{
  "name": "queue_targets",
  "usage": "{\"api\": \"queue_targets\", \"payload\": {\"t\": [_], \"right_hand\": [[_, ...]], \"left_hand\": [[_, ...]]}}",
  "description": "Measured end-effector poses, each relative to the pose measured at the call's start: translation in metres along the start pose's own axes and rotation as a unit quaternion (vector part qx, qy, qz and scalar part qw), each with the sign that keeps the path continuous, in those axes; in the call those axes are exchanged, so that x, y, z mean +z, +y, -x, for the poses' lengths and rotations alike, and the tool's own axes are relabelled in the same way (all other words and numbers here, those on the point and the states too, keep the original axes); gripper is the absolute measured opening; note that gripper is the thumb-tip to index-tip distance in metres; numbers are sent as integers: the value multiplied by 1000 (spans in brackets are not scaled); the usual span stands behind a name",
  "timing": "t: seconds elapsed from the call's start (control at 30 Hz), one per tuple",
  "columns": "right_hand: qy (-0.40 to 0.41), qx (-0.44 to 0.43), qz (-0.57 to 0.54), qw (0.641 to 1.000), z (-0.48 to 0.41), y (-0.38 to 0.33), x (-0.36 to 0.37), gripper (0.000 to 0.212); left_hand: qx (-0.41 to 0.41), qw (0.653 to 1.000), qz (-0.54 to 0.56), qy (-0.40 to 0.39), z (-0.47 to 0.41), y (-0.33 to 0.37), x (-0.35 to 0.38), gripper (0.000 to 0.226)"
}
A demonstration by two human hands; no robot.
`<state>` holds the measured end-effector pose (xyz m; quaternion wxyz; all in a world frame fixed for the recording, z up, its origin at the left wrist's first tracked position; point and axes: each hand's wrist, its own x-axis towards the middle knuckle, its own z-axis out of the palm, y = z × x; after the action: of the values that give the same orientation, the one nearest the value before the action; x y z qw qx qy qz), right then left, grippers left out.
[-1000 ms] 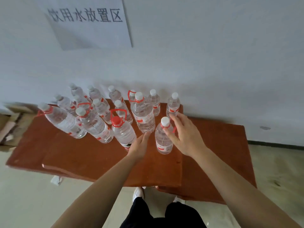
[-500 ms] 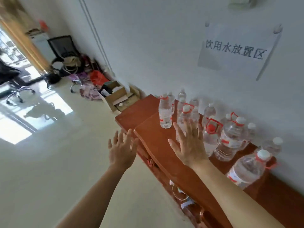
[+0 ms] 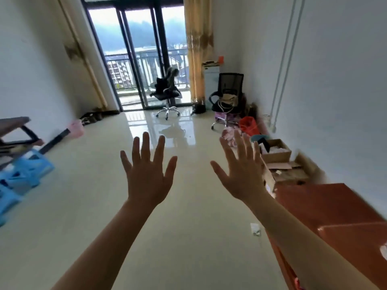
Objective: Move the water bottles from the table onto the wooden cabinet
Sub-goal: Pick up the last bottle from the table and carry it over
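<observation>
Head view shows left hand (image 3: 146,181) and right hand (image 3: 240,181) empty, fingers spread wide, raised just left of the wooden cabinet (image 3: 326,206), with no water bottles in view; likely step: fetching a bottle, which calls for locating the desk.

We see the wooden cabinet (image 3: 326,208) at lower right, reddish-brown and smooth-topped. It stands along the wall (image 3: 345,101), its top rising in a step nearer us. A pale blur (image 3: 384,251) sits at its right edge; we cannot tell what it is.
</observation>
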<state>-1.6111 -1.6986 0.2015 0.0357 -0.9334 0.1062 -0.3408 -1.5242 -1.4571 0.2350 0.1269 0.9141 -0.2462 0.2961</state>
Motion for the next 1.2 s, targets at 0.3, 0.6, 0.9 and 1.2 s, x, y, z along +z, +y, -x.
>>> {"api": "queue_targets", "payload": {"t": [0.3, 0.6, 0.9, 1.2], "right_hand": [[9, -133, -83, 988, -147, -167, 137, 73], [-23, -233, -202, 951, -308, -315, 296, 74], [-74, -324, -285, 899, -445, -490, 406, 77], [-90, -392, -337, 851, -516, -671, 516, 87]], "left_hand": [[-136, 987, -87, 24, -45, -197, 17, 68], [-250, 947, -200, 4, -148, -375, 50, 70], [-355, 895, -268, 22, -210, -535, 58, 66], [-411, 871, -266, 41, -245, -724, 100, 69]]}}
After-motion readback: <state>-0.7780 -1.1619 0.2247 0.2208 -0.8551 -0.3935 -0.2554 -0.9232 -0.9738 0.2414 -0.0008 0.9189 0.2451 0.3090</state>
